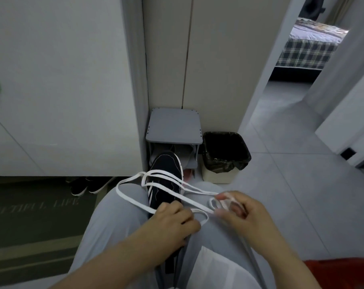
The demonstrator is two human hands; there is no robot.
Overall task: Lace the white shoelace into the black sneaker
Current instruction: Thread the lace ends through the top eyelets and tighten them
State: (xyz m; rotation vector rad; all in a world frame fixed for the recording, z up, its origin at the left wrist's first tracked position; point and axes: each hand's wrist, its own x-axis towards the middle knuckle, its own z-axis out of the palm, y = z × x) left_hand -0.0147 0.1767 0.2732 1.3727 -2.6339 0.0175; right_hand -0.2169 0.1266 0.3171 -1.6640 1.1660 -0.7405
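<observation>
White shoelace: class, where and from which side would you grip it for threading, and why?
Pinch the white shoelace just behind a tip, likely in the blurred bunch at the right hand, coming from the right. Its long loops lie slack across the black sneaker; a mid-length grip would not steer it.

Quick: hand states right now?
Left hand: grips the white shoelace, over the black sneaker.
Right hand: pinches the bunched white shoelace.

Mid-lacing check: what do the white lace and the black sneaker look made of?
White shoelace: flat fabric tape, seemingly woven, matte; it drapes in soft loops, fibre unclear. Black sneaker: matte upper, probably textile or mesh, with white side stripes; white sole rim, likely rubber or foam. Blur hides the weave.
</observation>
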